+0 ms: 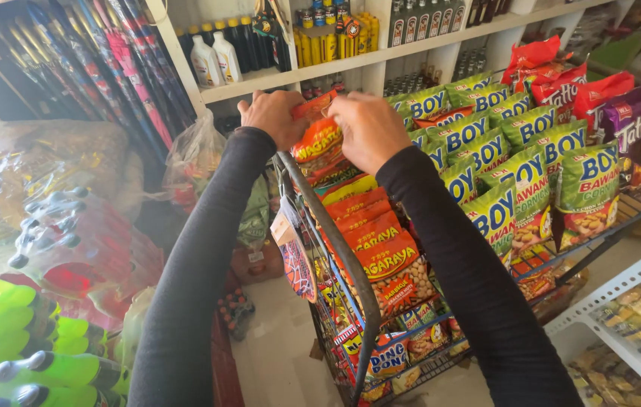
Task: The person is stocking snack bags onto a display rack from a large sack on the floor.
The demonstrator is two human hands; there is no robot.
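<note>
Fingers of L hand (274,117) & R hand (368,130) clenched on an orange snack pack (318,142) atop the wire rack (335,249).
Below fingers: more orange packs (381,256); to their R, green packs (531,173), w/ red bags (554,75) beyond; behind, white shelf (275,79) w/ bottles (215,59).

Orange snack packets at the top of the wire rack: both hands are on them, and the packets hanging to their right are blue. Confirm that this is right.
Not quite. The head view shows the left hand and right hand on the orange snack packets at the top of the wire rack, but the packets hanging to their right are green, not blue.
</note>
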